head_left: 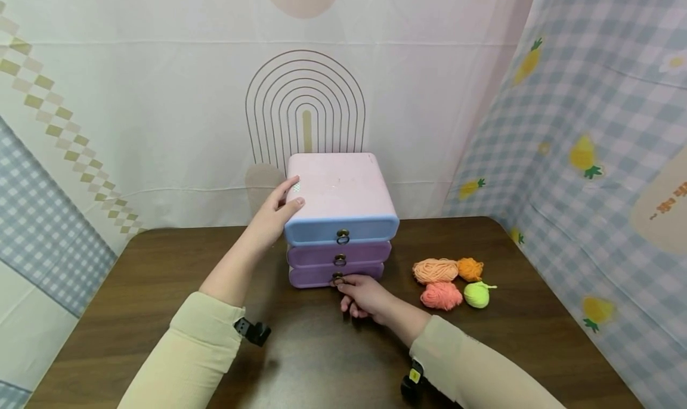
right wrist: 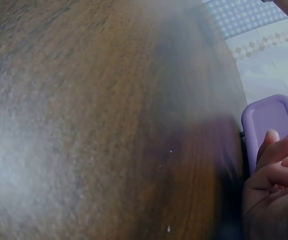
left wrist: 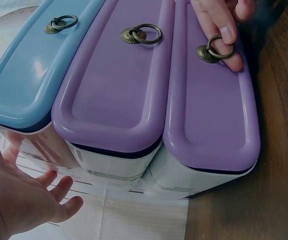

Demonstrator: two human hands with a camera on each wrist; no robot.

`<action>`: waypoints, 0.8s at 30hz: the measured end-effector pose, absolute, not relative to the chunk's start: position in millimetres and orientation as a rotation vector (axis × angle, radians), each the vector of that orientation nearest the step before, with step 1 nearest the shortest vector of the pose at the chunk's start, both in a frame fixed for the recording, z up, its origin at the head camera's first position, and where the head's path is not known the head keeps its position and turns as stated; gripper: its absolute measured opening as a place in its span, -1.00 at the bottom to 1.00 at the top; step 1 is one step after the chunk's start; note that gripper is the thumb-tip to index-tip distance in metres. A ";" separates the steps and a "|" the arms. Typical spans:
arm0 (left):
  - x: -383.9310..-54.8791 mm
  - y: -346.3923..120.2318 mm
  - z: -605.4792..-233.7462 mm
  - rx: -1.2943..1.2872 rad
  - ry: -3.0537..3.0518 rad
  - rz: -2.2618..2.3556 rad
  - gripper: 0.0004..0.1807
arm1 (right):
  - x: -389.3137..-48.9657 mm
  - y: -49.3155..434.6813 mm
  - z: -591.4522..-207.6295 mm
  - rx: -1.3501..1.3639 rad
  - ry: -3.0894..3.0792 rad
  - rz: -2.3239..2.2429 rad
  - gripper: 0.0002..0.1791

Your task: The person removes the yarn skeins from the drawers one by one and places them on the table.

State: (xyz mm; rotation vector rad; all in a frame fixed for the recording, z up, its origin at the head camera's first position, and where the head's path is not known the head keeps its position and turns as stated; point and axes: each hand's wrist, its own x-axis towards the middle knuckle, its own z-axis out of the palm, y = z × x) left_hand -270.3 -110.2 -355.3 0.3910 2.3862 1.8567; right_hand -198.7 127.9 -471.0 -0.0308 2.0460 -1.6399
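A small cabinet [head_left: 338, 182] with a pale pink top stands at the back of the table, its three drawers stacked. The top drawer [head_left: 313, 232] has a blue front; the middle drawer [left wrist: 116, 85] and bottom drawer [left wrist: 213, 115] are purple. Each front carries a bronze ring pull. With thumb and index finger my right hand [head_left: 367, 298] pinches the bottom drawer's ring pull [left wrist: 209, 54], the other fingers loosely curled. My left hand [head_left: 274, 215] rests against the cabinet's upper left edge, fingers spread along its side and thumb on top. All drawers look closed.
Right of the cabinet lie a peach yarn skein [head_left: 436, 270], an orange yarn ball [head_left: 470, 269], a coral yarn skein [head_left: 441, 296] and a yellow-green yarn ball [head_left: 476, 294]. Patterned cloth [head_left: 161, 129] hangs behind the dark wooden table [head_left: 172, 260].
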 end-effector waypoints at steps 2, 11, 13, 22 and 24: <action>-269.2 -109.7 -355.1 0.395 2.393 1.852 -0.31 | -198.5 128.2 -471.8 -0.029 2.057 -1.642 -0.55; -266.5 -109.4 -353.4 0.418 2.413 1.856 -0.32 | -195.4 128.4 -471.7 -0.008 2.061 -1.620 -0.61; -266.5 -109.9 -352.8 0.419 2.410 1.856 -0.32 | -194.0 128.4 -470.9 -0.017 2.064 -1.612 -0.62; -267.7 -110.6 -352.0 0.411 2.395 1.846 -0.31 | -184.9 130.6 -468.1 -0.040 2.069 -1.588 -0.65; -267.3 -110.2 -351.0 0.407 2.398 1.845 -0.31 | -182.2 132.1 -467.0 -0.053 2.075 -1.575 -0.65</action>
